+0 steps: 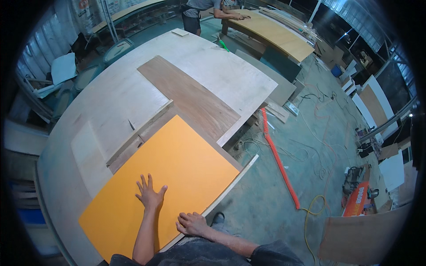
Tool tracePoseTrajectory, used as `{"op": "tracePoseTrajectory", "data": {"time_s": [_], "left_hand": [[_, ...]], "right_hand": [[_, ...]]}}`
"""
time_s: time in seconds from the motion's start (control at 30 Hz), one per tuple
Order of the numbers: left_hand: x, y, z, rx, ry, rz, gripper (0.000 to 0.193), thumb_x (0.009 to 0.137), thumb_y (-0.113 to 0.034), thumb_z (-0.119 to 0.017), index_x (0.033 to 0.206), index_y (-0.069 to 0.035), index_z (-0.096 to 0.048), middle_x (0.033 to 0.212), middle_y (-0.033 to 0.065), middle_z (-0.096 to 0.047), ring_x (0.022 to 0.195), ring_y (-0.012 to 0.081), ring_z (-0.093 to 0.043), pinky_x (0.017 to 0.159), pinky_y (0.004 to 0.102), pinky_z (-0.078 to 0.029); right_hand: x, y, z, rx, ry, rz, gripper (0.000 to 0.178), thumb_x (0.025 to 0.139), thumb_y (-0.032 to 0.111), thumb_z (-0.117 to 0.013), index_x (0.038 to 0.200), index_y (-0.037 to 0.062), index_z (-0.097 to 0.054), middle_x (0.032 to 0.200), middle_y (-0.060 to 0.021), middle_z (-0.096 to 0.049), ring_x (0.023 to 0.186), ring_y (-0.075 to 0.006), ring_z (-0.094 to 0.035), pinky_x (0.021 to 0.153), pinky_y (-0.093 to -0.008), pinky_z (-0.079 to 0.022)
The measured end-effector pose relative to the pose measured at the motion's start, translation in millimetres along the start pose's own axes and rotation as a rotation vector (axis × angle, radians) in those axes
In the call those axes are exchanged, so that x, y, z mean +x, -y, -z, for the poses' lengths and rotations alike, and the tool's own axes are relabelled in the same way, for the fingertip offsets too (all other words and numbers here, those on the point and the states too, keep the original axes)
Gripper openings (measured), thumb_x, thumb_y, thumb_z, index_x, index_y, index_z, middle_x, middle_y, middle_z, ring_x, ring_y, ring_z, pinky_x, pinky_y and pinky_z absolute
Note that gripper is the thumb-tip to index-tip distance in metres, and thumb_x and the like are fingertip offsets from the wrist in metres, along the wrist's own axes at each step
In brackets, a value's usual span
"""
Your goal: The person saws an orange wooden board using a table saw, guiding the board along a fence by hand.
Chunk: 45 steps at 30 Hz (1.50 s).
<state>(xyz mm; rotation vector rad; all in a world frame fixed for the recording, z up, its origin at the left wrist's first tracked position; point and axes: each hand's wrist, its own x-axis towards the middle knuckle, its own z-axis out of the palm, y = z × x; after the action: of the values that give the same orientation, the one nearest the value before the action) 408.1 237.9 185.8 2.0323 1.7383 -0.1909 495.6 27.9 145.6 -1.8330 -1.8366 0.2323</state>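
An orange-yellow panel (191, 150) lies slanted across the near part of a large pale plywood worktop (111, 97). My left hand (151, 195) presses flat on its face, fingers spread wide. At the panel's near edge my right hand (192, 224) is curled, its fingers bent on the surface by the rim; its underside is hidden. A pale wooden strip (235, 177) runs along that near edge. Just beyond the panel a wooden frame piece (140, 133) shows, and a long brown board (188, 95) lies flat on the worktop farther off.
An orange coiled hose (278, 155) hangs from the worktop's right side to the floor, meeting a yellow hose (306, 221). Cables lie across the floor (310, 133). A brown board (355, 239) stands at lower right. Another person (199, 13) leans over a wooden panel (270, 33) at the back.
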Motion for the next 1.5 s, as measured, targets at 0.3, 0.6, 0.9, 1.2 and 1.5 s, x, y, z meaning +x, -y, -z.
{"op": "tracePoseTrajectory", "data": {"time_s": [0.3,0.6,0.9,1.2,1.5], "left_hand": [[6.5,1.9,-13.3,0.007,-0.033,-0.037,0.101,0.088,-0.060,-0.077,0.169,-0.024,-0.029,0.179,0.0066,-0.008,0.163,0.0403,-0.006,0.117,0.0830,-0.015],[17.8,16.5,-19.9,0.050,-0.058,-0.036,0.101,0.089,-0.068,-0.070,0.169,-0.027,-0.025,0.179,0.0074,-0.008,0.164,0.0387,-0.007,0.118,0.0806,-0.016],[8.6,11.6,-6.3,0.031,-0.100,-0.031,0.101,0.088,-0.073,-0.068,0.169,-0.029,-0.026,0.179,0.0073,-0.011,0.163,0.0398,-0.010,0.118,0.0811,-0.020],[9.1,6.2,-17.1,0.039,-0.121,-0.029,0.099,0.090,-0.074,-0.065,0.169,-0.030,-0.025,0.178,0.0069,-0.012,0.163,0.0390,-0.011,0.118,0.0800,-0.021],[13.4,10.7,-24.8,0.063,-0.177,-0.018,0.099,0.088,-0.075,-0.065,0.169,-0.031,-0.026,0.179,0.0052,-0.013,0.163,0.0388,-0.012,0.118,0.0799,-0.024]], "right_hand": [[-0.9,-4.6,2.9,-0.026,-0.019,-0.016,0.026,0.092,0.036,-0.070,0.090,0.0104,-0.076,0.092,0.0004,-0.070,0.068,-0.0150,-0.067,0.062,-0.0321,-0.049],[8.7,-4.9,-3.5,0.004,-0.042,0.013,0.021,0.090,0.032,-0.073,0.083,0.0125,-0.074,0.085,-0.0028,-0.066,0.065,-0.0180,-0.067,0.059,-0.0367,-0.049],[14.9,-3.6,13.4,0.009,-0.002,0.057,0.020,0.089,0.029,-0.071,0.081,0.0109,-0.075,0.092,-0.0037,-0.072,0.066,-0.0234,-0.070,0.060,-0.0383,-0.051],[10.2,-18.7,3.5,0.082,-0.085,0.100,0.025,0.089,0.028,-0.068,0.075,0.0085,-0.073,0.087,-0.0083,-0.069,0.062,-0.0275,-0.069,0.060,-0.0418,-0.049],[8.0,-23.3,-4.8,0.094,-0.074,0.090,0.027,0.090,0.029,-0.067,0.079,0.0071,-0.077,0.091,-0.0091,-0.072,0.066,-0.0282,-0.071,0.065,-0.0413,-0.052]]}}
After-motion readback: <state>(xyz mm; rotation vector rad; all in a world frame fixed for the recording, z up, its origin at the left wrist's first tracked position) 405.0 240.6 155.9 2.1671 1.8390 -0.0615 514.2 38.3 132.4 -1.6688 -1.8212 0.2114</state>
